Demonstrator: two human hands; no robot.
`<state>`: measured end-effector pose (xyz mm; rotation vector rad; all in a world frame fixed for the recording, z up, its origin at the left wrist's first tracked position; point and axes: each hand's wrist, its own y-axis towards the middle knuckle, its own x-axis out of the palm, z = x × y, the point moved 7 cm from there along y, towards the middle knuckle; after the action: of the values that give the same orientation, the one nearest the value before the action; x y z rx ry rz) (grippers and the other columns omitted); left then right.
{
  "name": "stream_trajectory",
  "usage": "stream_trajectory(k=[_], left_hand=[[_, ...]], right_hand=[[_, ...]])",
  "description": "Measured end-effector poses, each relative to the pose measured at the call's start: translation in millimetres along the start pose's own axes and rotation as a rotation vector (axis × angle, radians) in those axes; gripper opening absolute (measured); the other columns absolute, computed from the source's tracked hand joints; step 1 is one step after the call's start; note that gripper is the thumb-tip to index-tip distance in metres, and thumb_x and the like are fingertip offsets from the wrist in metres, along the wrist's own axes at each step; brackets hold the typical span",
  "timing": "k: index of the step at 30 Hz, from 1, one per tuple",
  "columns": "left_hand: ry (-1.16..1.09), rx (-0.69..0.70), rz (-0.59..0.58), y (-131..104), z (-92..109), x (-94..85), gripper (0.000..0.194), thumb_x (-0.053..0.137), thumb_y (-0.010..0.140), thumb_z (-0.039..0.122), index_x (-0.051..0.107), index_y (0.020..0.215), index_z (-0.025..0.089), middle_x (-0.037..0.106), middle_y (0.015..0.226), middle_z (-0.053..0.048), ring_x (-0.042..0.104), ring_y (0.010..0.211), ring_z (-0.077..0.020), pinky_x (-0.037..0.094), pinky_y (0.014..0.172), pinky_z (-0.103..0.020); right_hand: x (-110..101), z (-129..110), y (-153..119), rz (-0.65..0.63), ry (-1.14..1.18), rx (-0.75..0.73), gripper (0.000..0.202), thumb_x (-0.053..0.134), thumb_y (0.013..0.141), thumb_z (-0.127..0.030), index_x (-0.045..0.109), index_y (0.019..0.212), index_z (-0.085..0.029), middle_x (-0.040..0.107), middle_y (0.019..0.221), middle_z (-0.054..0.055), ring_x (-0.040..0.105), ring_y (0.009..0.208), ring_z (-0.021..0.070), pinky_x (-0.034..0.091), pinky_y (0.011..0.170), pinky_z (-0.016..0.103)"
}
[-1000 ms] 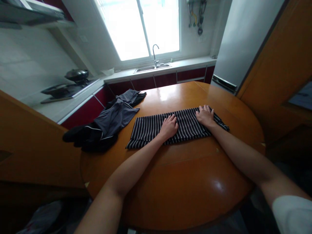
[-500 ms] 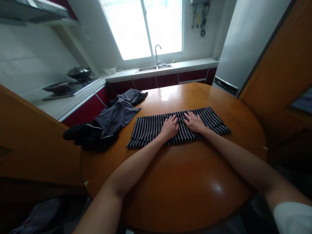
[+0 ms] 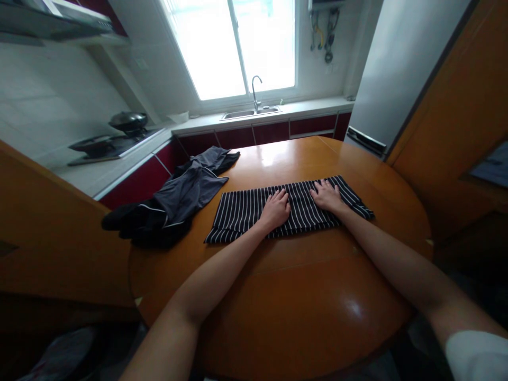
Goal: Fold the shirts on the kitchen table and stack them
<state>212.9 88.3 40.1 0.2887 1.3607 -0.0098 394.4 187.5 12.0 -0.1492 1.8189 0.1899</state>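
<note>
Table (image 3: 278, 317): glossy wood with a rounded edge, spreading out under and around the left hand (image 3: 275, 208) and the right hand (image 3: 327, 196); a patch of window glare shines ahead of the left one

Fridge (image 3: 397, 74): tall silvery thing, past the right hand and off to its right; well apart from it

Counter (image 3: 313, 106): pale top running along ahead of both hands, beyond the far side of the table; sink set into it

Striped cloth (image 3: 242, 209): black with thin white stripes, lying right under both hands; it's in a long flattish band with layers showing at the near edge, so I'd call the folding here mostly done; that edge looks a bit puffy, so maybe some flattening left, hard to be sure tbh

Dark garment (image 3: 186, 193): grey and black with white piping, left of the left hand and apart from it; loosely heaped, no hand on it, so no neat folding to see there

Left hand: palm down around the middle of the cloth; fingers a little spread, not visibly pinching anything

Right hand: to the right of the left one, not touching it; also laid on the stripes, fingers spread, nothing gripped as far as I can see
</note>
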Motion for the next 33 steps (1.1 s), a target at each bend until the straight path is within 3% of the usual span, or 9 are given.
stream_trajectory(k=[28, 33], left_hand=[[0.040, -0.012, -0.039, -1.3, 0.0, 1.8, 0.051, 0.036, 0.101, 0.031, 0.045, 0.149, 0.018, 0.034, 0.162, -0.007, 0.028, 0.151, -0.0236, 0.023, 0.123, -0.044], [0.018, -0.006, -0.036, -1.4, 0.9, 0.3, 0.052, 0.036, 0.100, 0.030, 0.046, 0.149, 0.014, 0.034, 0.162, -0.010, 0.029, 0.150, -0.0248, 0.023, 0.123, -0.044]], right_hand=[[3.1, 1.0, 0.2, 0.030, 0.005, -0.024, 0.061, 0.029, 0.101, -0.045, 0.042, 0.151, -0.012, 0.031, 0.162, 0.018, 0.023, 0.151, 0.0310, 0.016, 0.120, 0.056], [2.3, 1.3, 1.8, 0.018, 0.002, -0.021, 0.061, 0.029, 0.101, -0.046, 0.043, 0.151, -0.013, 0.031, 0.163, 0.017, 0.024, 0.150, 0.0306, 0.017, 0.119, 0.056]])
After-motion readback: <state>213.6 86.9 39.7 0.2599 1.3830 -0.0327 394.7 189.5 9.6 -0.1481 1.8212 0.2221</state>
